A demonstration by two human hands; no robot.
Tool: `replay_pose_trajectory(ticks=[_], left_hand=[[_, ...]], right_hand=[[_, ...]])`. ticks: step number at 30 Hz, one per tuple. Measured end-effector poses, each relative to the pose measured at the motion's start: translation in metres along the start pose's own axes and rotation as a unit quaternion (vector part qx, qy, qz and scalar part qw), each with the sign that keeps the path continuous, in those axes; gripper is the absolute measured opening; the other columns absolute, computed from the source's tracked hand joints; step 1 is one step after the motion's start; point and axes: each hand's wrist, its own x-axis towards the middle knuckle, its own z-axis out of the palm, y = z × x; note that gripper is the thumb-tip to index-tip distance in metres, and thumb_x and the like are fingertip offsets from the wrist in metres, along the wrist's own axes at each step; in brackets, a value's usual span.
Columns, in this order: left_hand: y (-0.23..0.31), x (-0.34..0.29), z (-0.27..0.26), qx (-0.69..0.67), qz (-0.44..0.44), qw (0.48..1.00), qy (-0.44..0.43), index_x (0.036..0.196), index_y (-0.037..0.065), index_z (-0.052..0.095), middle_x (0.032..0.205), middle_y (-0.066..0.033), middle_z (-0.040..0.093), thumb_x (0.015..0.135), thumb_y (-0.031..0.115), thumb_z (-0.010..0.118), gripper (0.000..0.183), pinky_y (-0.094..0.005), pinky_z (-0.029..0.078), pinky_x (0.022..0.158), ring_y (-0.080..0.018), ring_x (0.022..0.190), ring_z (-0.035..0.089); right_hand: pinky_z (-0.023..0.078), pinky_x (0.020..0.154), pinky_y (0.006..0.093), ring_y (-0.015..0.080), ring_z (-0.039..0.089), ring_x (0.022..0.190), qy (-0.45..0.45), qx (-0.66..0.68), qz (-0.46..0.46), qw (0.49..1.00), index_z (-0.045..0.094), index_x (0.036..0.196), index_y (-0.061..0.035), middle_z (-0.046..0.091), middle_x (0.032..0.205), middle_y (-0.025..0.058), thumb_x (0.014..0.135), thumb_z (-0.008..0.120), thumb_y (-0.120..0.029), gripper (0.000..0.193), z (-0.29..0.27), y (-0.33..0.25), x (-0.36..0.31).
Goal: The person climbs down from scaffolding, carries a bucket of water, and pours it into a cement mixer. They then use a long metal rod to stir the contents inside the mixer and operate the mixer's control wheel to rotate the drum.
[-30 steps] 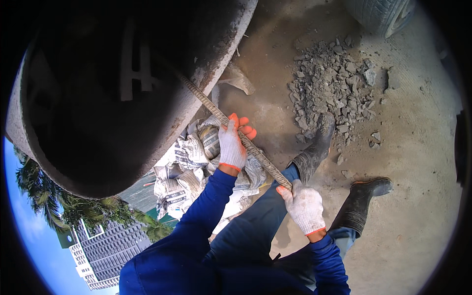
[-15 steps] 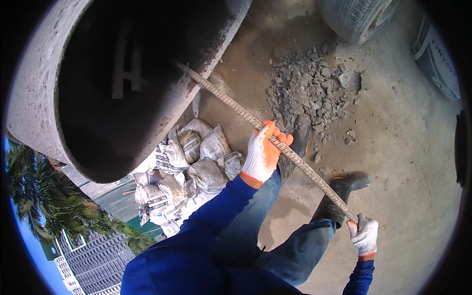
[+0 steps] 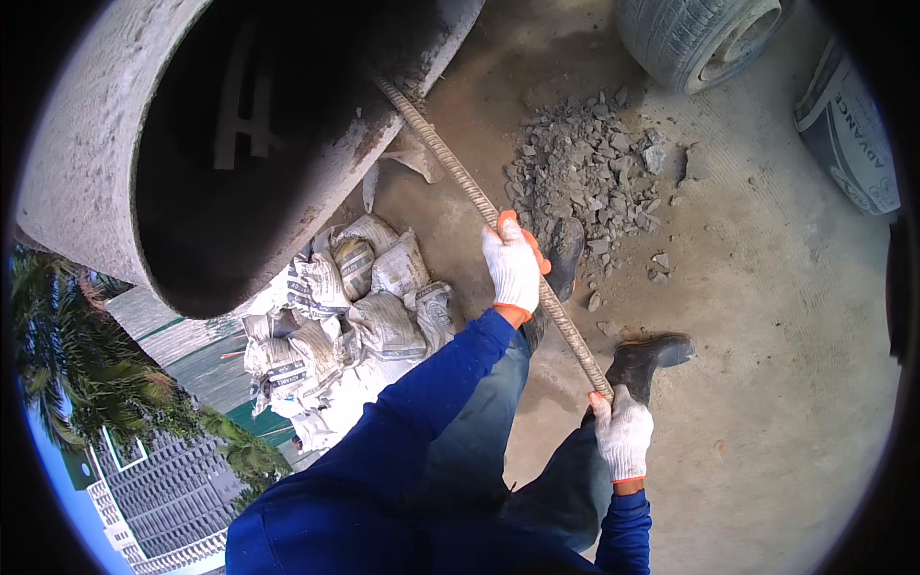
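A long ribbed steel bar [image 3: 448,161] slants from the dark mouth of a big, grey-crusted mixer drum [image 3: 91,158] down toward my right side. Its far tip lies at the drum's lip, against the dark interior. My left hand [image 3: 515,261], in a white and orange work glove, is wrapped round the bar near its middle. At the bar's near end my right hand [image 3: 624,436], gloved the same way, is closed on it. The right fingers are partly hidden by the back of the glove.
A heap of broken grey rubble [image 3: 589,168] lies beyond my boots [image 3: 652,359]. Several filled white sacks [image 3: 383,321] are piled left of my legs. A tyre [image 3: 690,43] stands at the far right, near a grey bucket [image 3: 848,134]. Palm trees [image 3: 91,359] show at left.
My right hand has moved left and slightly up, bringing the bar's near end with it. The bar now slopes more steeply, and my left hand has shifted slightly farther away.
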Motion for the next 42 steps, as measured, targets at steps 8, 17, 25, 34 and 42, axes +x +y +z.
replay_pose_trajectory(ticks=[8,17,25,34,42], left_hand=[[-0.051,-0.105,-0.019,-0.182,-0.183,0.935,-0.242,0.119,0.009,0.055,0.086,-0.0036,0.064,0.113,0.021,0.065,0.016,-0.0491,0.068,0.081,-0.0211,0.069,0.069],[0.043,0.032,0.023,-0.127,-0.039,0.936,-0.326,0.122,0.01,0.053,0.095,-0.0076,0.065,0.112,0.01,0.062,0.013,-0.0585,0.066,0.09,-0.0241,0.08,0.073],[0.098,0.116,0.075,-0.135,0.014,0.907,-0.398,0.122,0.007,0.05,0.094,-0.0115,0.066,0.109,0.009,0.064,0.019,-0.0542,0.069,0.073,-0.0282,0.073,0.074],[0.048,0.094,0.037,-0.147,-0.042,0.902,-0.404,0.128,0.008,0.049,0.095,-0.0098,0.066,0.114,0.01,0.057,0.016,-0.0495,0.068,0.079,-0.023,0.074,0.073],[0.076,0.104,0.055,-0.195,-0.007,0.891,-0.411,0.123,0.01,0.052,0.086,-0.0083,0.065,0.113,0.019,0.062,0.016,-0.0506,0.068,0.072,-0.0218,0.069,0.07]], right_hand=[[0.048,0.056,0.0525,0.047,0.066,0.062,0.029,0.031,0.01,0.999,0.061,0.081,-0.0059,0.062,0.066,0.022,0.101,0.07,-0.061,0.059,0.016,0.132,-0.101],[0.045,0.054,0.0518,0.0492,0.062,0.062,0.133,0.053,-0.038,0.989,0.061,0.09,-0.0059,0.058,0.065,0.0229,0.106,0.068,-0.049,0.046,0.028,0.036,0.051],[0.048,0.069,0.051,0.045,0.062,0.075,0.093,0.084,0.02,0.992,0.064,0.104,0.0012,0.064,0.082,0.0248,0.11,0.063,-0.038,0.039,0.025,-0.009,0.142],[0.042,0.058,0.0527,0.0504,0.056,0.062,0.16,-0.002,0.004,0.987,0.062,0.099,0.0008,0.058,0.069,0.0253,0.109,0.064,-0.042,0.044,0.061,0.012,0.073],[0.05,0.081,0.049,0.0418,0.062,0.092,0.075,0.005,0.052,0.996,0.062,0.139,0.0057,0.065,0.112,0.0265,0.112,0.062,-0.035,0.049,0.019,-0.002,0.073]])
